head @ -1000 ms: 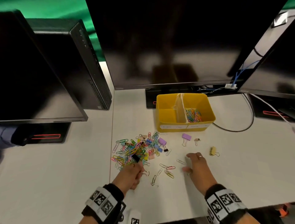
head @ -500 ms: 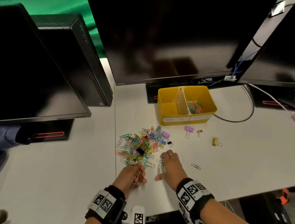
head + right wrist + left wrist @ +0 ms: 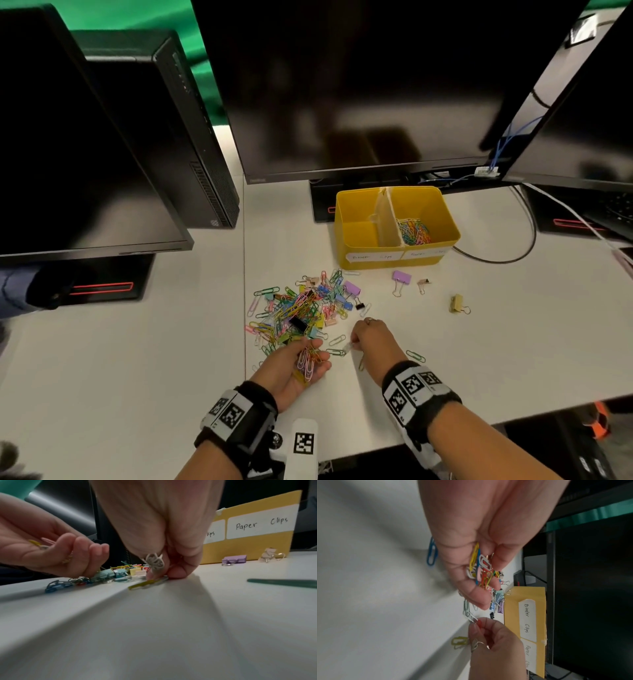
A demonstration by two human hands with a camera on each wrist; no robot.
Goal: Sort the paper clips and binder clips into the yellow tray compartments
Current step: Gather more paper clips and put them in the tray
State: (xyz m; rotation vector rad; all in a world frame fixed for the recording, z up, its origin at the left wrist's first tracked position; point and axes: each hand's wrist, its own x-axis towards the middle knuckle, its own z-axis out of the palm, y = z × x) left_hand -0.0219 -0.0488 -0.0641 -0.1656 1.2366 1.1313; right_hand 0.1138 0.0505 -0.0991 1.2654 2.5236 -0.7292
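Two hands work low in the frame: the left hand (image 3: 294, 368) cups a bunch of paper clips (image 3: 309, 359), the right hand (image 3: 371, 342) pinches one off the tabletop (image 3: 496, 359). Most of the pile (image 3: 301, 311) remains at centre. Beyond, the tray (image 3: 397, 255) holds paper clips on its right, nothing visible on its left.

— What are the clips (image 3: 297, 310) by the left hand (image 3: 291, 368) made of?
— Thin wire, glossy coloured coating. Tray (image 3: 442, 209): smooth yellow plastic with matt paper labels (image 3: 260, 524).
— And the table (image 3: 137, 359)?
— Matt white, smooth.
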